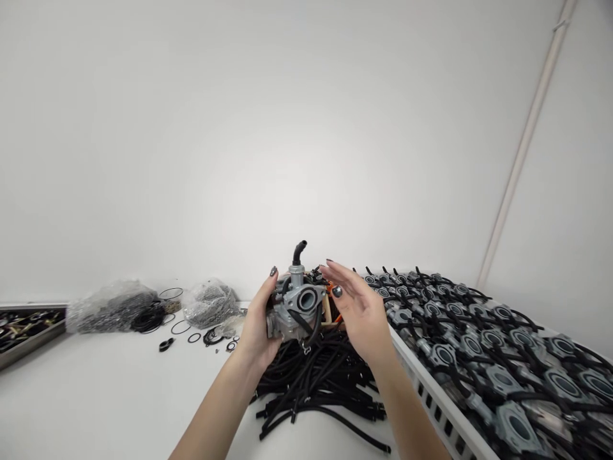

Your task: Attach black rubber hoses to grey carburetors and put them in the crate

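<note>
A grey metal carburetor (297,306) with a black rubber elbow (299,252) on top is held up above the table. My left hand (261,326) grips it from the left side, thumb upward. Its round flange opening faces me, and a black hose curves across its front. Just to the right of the carburetor, my right hand (359,313) is raised with its fingers apart and nothing in it. Below both hands lies a pile of black hoses (316,377) on the white table (96,402).
At the right, a white crate (445,409) holds several carburetors with hoses. Plastic bags of small parts (117,306) stand at the back left, beside black rings (194,338). A metal tray (33,342) is at the far left. Behind the hands is an orange item (330,291).
</note>
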`<state>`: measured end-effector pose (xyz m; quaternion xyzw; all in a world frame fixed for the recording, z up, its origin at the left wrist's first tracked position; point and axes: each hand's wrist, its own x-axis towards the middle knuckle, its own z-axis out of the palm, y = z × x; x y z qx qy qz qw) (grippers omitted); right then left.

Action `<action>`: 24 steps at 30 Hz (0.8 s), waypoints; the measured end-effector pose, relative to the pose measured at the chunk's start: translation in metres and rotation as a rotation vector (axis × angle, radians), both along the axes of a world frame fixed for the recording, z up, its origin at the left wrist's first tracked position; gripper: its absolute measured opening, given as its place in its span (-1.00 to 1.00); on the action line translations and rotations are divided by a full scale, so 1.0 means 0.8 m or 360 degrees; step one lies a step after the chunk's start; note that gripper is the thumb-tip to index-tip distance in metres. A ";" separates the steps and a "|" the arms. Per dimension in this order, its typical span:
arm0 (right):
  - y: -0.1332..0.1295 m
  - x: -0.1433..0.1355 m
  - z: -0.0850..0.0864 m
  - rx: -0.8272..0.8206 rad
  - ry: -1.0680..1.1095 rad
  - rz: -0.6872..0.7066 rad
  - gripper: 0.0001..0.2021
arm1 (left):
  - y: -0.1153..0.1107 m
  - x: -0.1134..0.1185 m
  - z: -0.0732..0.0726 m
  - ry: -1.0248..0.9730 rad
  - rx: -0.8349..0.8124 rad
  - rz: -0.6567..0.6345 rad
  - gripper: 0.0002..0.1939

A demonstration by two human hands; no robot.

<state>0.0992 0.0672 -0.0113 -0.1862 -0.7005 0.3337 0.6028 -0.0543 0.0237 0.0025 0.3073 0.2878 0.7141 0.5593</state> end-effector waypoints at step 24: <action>0.018 0.012 0.001 -0.0228 0.0247 0.0450 -0.72 | 0.005 0.015 -0.021 0.0141 -0.0366 -0.1061 -0.32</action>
